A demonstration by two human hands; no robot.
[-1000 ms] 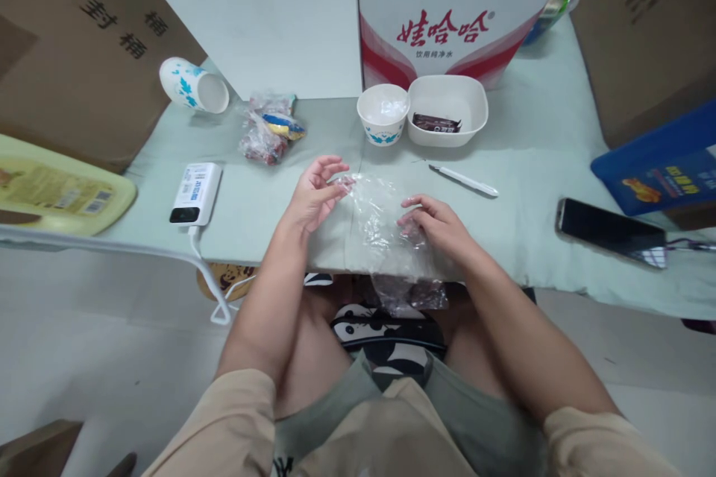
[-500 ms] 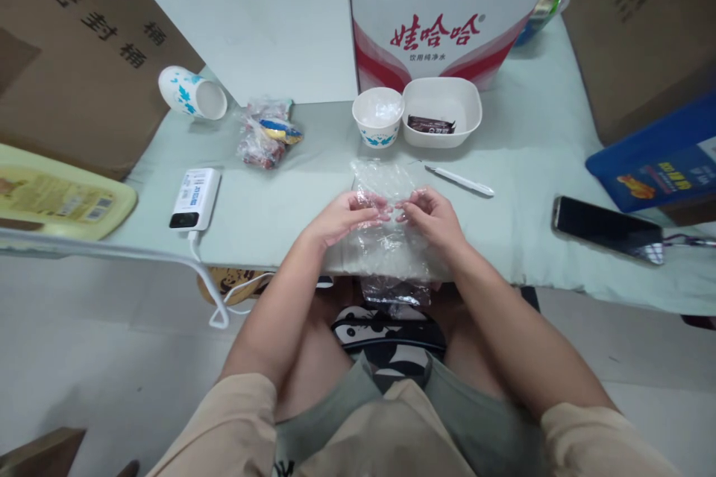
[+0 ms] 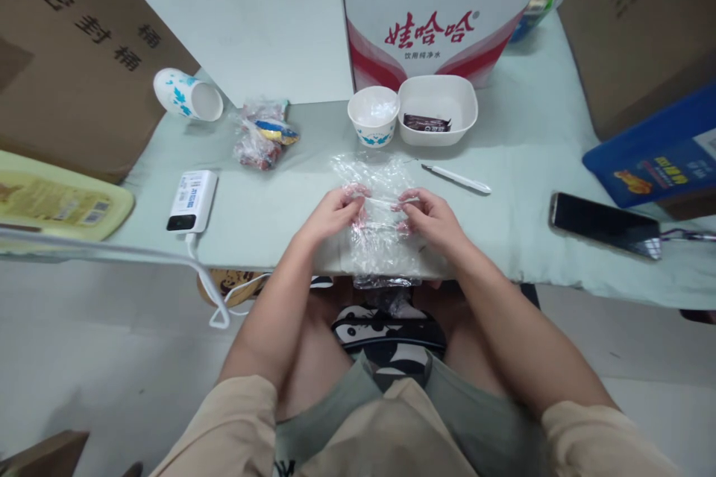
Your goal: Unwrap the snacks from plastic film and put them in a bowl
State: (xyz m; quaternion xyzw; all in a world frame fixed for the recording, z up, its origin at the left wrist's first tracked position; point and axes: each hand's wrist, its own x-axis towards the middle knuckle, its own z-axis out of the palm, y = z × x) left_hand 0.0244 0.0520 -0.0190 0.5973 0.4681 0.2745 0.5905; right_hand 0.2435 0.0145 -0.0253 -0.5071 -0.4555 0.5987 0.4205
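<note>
Both hands grip a clear, crinkled plastic bag (image 3: 383,238) at the table's front edge, its lower end hanging over my lap. My left hand (image 3: 337,212) pinches the bag's left side, and my right hand (image 3: 428,215) pinches the right side, with the film stretched between them. The fingertips show through the plastic. Just beyond the bag stand a paper cup (image 3: 374,119) with clear plastic inside and a white bowl (image 3: 438,108) holding a dark brown wrapped snack (image 3: 426,124). A white pen (image 3: 456,179) lies behind my right hand.
To the left are a white power bank (image 3: 192,201) with a cable, a bag of wrapped snacks (image 3: 264,136) and a tipped paper cup (image 3: 189,95). A phone (image 3: 605,225) and a blue package (image 3: 654,156) lie right. White boxes (image 3: 251,37) line the back.
My hands have moved apart, the left one going left, and the plastic bag is spread wider between them. Its hanging end has risen a little.
</note>
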